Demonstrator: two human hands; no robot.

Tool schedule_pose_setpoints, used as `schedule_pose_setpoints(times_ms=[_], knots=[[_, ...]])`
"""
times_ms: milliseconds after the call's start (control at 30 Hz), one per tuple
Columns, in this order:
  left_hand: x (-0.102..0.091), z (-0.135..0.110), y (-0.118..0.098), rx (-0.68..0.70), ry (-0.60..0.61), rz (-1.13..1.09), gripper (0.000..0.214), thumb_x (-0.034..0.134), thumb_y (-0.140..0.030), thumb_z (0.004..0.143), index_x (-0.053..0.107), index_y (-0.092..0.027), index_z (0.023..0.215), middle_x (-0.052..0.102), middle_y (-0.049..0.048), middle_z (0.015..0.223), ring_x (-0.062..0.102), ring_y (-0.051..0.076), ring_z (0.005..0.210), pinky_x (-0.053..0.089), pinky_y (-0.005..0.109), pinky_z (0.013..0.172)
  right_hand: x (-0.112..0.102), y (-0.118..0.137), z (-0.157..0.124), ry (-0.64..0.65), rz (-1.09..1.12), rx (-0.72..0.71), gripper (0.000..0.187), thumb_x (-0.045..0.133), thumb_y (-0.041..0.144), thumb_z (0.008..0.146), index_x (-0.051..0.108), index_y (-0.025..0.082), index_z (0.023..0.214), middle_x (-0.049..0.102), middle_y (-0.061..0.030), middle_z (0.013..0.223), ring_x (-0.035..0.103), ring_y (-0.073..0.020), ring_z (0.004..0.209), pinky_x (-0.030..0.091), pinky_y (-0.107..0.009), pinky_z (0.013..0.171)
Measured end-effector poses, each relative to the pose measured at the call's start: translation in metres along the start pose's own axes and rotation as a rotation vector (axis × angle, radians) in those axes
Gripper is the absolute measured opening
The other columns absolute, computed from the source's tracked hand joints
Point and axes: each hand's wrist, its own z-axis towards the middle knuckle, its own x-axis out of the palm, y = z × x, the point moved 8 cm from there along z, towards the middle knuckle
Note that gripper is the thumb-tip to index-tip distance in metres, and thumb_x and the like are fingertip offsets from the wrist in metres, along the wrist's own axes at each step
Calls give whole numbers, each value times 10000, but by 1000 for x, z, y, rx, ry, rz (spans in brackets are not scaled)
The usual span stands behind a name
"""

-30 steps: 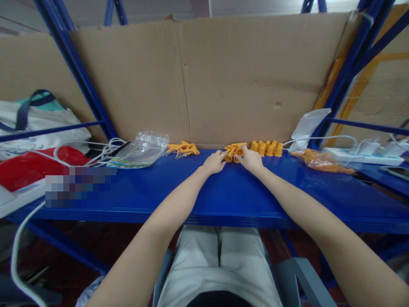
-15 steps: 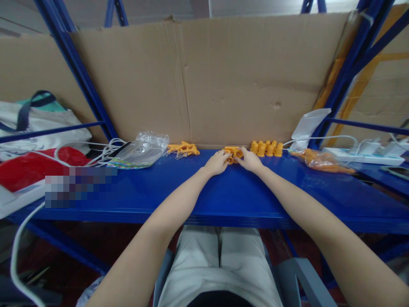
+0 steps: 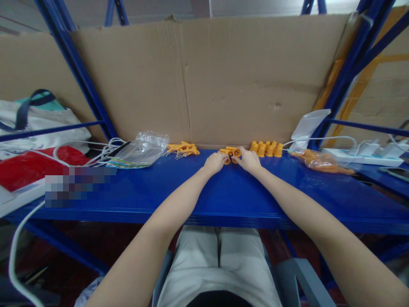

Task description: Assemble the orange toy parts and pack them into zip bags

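Both my hands meet at the back of a blue shelf [image 3: 223, 192], on a small cluster of orange plastic pieces [image 3: 230, 152]. My left hand [image 3: 214, 162] has its fingers curled and pinches the cluster's left side. My right hand [image 3: 249, 160] pinches the right side, fingers bent. A row of several upright orange cone-shaped pieces [image 3: 266, 148] stands just right of my right hand. Another small heap of orange pieces [image 3: 183, 148] lies to the left of my left hand.
A cardboard sheet [image 3: 217, 81] backs the shelf. A crumpled clear plastic bag [image 3: 142, 149], white cables and a red and white bag lie at the left. A bag of orange parts [image 3: 321, 161] and a white power strip [image 3: 364, 157] lie at the right.
My hands have drawn closer together around the orange cluster and shifted it slightly left; my fingers have curled tighter on it.
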Motion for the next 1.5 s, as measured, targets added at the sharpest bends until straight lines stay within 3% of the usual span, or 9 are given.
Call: schedule_pose_setpoints(times_ms=[333,500,700,867,1000,1133,1267,1367,1500], knots=[[-3,0,2,-38,8,-13,305,446,-194,933,717,-236,1066,713,51,1133,639,217,1082,490,350,970,5,17,-4,39,46,-153,324,441,262,943,556,124,1213,652,-181,1212,596,-297,1134,426,-401,891],[0,0,5,-26,0,-23,320,439,-183,931,696,-244,1113,699,38,1175,624,203,1109,482,336,985,12,18,-6,57,78,-226,384,463,202,910,535,170,1286,568,-160,1349,533,-291,1220,441,-437,922],[1,-1,4,-35,8,-50,350,454,-137,914,643,-181,1205,638,95,1256,578,208,1166,440,317,1024,16,16,-6,128,91,-188,430,439,177,920,501,172,1345,537,-148,1393,498,-272,1276,436,-452,978],[-12,-6,13,-136,-50,5,409,547,-186,883,554,-184,1292,598,123,1240,546,252,1182,452,369,990,14,12,-7,145,56,-124,428,457,227,924,497,152,1344,529,-152,1402,528,-303,1240,439,-485,973],[-21,-8,16,-160,-80,11,312,596,-229,857,611,-199,1168,625,99,1136,594,245,1077,478,343,909,14,4,-7,157,9,-62,431,457,257,928,499,156,1345,536,-160,1391,558,-324,1198,449,-481,949],[-19,-7,19,-160,-40,-41,113,582,-232,847,663,-186,910,680,59,904,639,210,865,485,303,778,15,1,-6,153,12,-58,408,411,238,941,522,163,1327,554,-155,1371,569,-320,1183,451,-472,949],[-16,-5,17,-98,-28,-94,131,575,-239,837,680,-174,794,687,51,814,637,192,783,482,290,737,18,-2,-3,148,58,-63,396,390,221,944,556,157,1298,563,-147,1362,574,-315,1178,451,-467,961],[-11,-4,16,-44,-4,-107,147,582,-206,821,713,-172,879,694,58,878,646,193,839,491,293,798,21,-6,-1,129,103,-59,411,413,207,935,545,167,1321,560,-136,1369,573,-296,1186,452,-435,974],[-1,-4,15,-7,31,-83,322,598,-222,824,682,-202,1134,668,72,1059,633,212,1011,479,312,931,27,-11,4,95,197,-76,398,429,169,923,568,184,1296,575,-115,1348,574,-244,1188,460,-366,980]])
